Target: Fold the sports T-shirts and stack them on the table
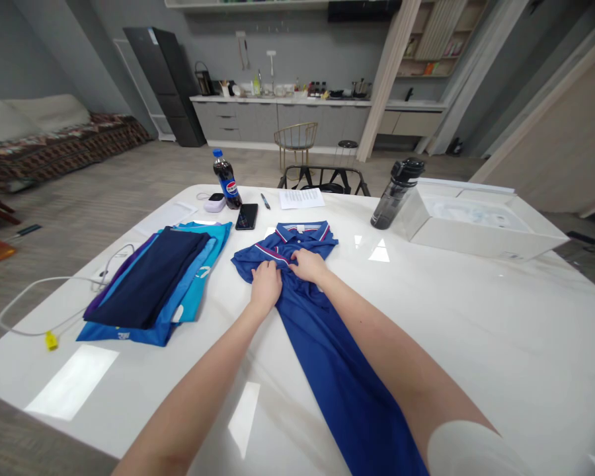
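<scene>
A royal-blue polo shirt (327, 357) with a red-and-white trimmed collar lies lengthwise on the white table (476, 330), folded into a narrow strip with its collar at the far end. My left hand (265, 285) rests on the shirt's left shoulder and sleeve, fingers curled into the fabric. My right hand (308, 266) presses on the chest just below the collar, fingers bent and gripping the cloth near the red-striped sleeve hem. The two hands nearly touch.
A stack of folded shirts (158, 284) in navy and turquoise lies to the left. A white cable (39, 291) with a yellow tip trails at the left edge. Farther back stand a cola bottle (227, 180), phone (246, 216), paper sheet (301, 198), dark water bottle (395, 195) and a white box (480, 228).
</scene>
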`<state>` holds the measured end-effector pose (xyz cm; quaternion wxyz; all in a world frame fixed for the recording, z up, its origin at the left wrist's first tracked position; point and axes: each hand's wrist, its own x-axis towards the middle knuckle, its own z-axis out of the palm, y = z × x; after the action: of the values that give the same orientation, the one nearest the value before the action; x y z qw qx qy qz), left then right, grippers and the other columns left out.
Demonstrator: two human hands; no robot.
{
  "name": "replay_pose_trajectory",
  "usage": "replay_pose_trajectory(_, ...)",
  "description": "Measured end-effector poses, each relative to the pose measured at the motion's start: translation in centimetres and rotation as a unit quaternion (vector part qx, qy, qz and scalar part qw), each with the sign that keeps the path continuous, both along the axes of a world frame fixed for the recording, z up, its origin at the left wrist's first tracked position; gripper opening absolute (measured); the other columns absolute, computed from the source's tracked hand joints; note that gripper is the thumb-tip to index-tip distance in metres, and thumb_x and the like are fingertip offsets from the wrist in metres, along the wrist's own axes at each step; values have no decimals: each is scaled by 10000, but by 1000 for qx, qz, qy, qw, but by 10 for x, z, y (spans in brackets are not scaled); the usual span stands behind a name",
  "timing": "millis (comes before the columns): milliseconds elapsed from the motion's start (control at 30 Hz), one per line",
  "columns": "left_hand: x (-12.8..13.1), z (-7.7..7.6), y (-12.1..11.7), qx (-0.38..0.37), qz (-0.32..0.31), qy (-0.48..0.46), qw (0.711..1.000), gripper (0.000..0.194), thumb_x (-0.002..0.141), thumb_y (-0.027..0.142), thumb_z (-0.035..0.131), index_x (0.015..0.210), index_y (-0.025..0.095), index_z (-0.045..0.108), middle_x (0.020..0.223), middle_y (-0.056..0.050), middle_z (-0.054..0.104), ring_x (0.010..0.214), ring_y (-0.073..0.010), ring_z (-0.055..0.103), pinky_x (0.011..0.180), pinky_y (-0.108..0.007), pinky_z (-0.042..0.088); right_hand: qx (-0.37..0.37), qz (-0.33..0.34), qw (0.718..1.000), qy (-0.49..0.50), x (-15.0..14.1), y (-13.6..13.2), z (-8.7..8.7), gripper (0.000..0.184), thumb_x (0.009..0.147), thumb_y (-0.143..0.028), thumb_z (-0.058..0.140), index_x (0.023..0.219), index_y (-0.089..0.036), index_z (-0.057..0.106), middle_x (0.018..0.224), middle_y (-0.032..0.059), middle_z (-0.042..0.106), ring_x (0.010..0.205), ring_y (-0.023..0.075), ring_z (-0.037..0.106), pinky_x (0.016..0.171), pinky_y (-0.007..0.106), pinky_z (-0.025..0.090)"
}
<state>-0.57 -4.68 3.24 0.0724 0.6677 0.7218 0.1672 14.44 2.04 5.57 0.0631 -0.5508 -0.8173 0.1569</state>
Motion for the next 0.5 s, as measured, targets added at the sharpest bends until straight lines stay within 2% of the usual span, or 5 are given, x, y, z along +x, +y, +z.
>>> replay_pose_trajectory(100, -1, -13, 8, 57, 2, -105, 993, 237, 1024, 206, 366, 1063, 193, 599, 1089, -123, 687, 1104, -286, 659, 1108, -545, 409, 10, 18, 1000, -15, 17, -5, -7, 330, 923, -442, 655, 1184, -241, 673, 1231, 93, 675, 1088, 266, 664, 880, 354, 505)
replay_pose_trajectory(233, 5, -21, 28, 130, -19, -270, 954, 193, 1011, 233, 412, 1045, 223, 602, 1020, -73, 697, 982, -231, 675, 1018, -415, 480, 32, -2, 999, -16, 35, -12, -9, 162, 966, -378, 595, 1038, -247, 658, 1094, 71, 695, 965, 243, 677, 795, 327, 485)
replay_pose_trajectory(300, 5, -21, 38, 187, 9, -365, 912, 175, 1000, 270, 435, 1031, 219, 599, 994, -52, 682, 951, -200, 655, 964, -354, 499, 45, -38, 998, -1, 50, -15, -4, 145, 998, -326, 518, 1008, -236, 632, 1061, 78, 699, 926, 236, 669, 775, 325, 472)
replay_pose_trajectory(367, -2, -19, 46, 248, 77, -457, 850, 179, 992, 331, 449, 999, 210, 582, 961, -32, 655, 926, -171, 629, 930, -318, 506, 67, -88, 992, 58, 78, -18, 3, 163, 1013, -320, 460, 1018, -233, 598, 1007, 77, 699, 878, 229, 654, 757, 324, 464)
replay_pose_trajectory(500, -42, -18, 48, 299, 193, -581, 732, 225, 951, 428, 491, 941, 205, 516, 889, 3, 596, 847, -137, 600, 896, -314, 530, 104, -187, 950, 229, 176, -41, 6, 208, 984, -428, 452, 977, -245, 551, 801, 23, 655, 719, 207, 603, 717, 318, 457)
